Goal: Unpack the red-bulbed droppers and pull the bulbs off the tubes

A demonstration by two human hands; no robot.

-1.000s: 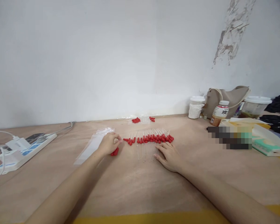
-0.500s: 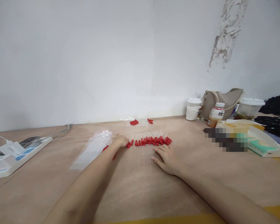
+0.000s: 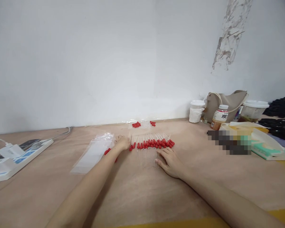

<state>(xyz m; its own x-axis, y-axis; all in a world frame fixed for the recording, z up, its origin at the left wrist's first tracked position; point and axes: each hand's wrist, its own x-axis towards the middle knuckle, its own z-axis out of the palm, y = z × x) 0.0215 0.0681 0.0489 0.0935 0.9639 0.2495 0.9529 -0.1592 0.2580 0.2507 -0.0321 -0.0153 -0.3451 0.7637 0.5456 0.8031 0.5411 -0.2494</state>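
Observation:
In the head view, several droppers (image 3: 154, 143) with red rubber bulbs lie side by side, bulbs towards me and pale thin stems pointing to the wall. Just in front of them is a row of clear thin tubes (image 3: 147, 158). My right hand (image 3: 171, 162) rests on the table with fingers stretched, their tips at the right end of the tubes. At the left end of the dropper row is my left hand (image 3: 123, 143), back upward; its fingertips are mostly hidden. Loose red bulbs (image 3: 107, 151) show beside and partly behind my left wrist.
Flat clear plastic bags (image 3: 92, 155) lie left of my forearm. More red-bulbed pieces (image 3: 136, 124) lie in clear plastic by the wall. A power strip (image 3: 26, 158) stands far left. On the right are a lidded cup (image 3: 196, 110), a bottle (image 3: 220, 117), a grey bag (image 3: 235, 103) and a tissue pack (image 3: 270, 147).
Very little differs. My left hand shifts slightly beside the leftmost droppers, and my right hand stays at the tubes.

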